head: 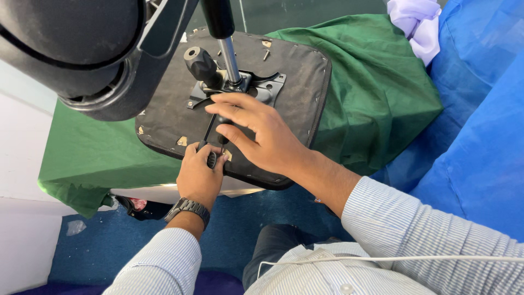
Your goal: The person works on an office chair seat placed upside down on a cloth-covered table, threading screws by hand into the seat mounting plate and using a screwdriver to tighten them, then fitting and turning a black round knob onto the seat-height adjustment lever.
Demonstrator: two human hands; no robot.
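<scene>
1. At the far left a white wall (22,164) meets a blue floor (103,240), and a large dark rounded chair part (71,49) fills the upper left corner.
2. A green cloth (93,158) covers the desk, and an upturned black chair seat (174,114) lies on it, its near edge overhanging.
3. The left hand (199,175), a wristwatch (188,206) on its wrist, is closed around a dark ridged tool handle (212,159) at the seat's near edge.
4. A metal mounting plate (256,87) sits bolted at the seat's middle, with a black knob (201,64) and a shiny gas-lift rod (230,57) rising from it.
5. The right hand (262,134) lies over the plate, fingers curled loosely, fingertips pressing on a black lever (221,123); how firmly it grips I cannot tell.
6. To the right, blue fabric (480,136) is draped, with a pale lilac cloth (420,22) at the top.
</scene>
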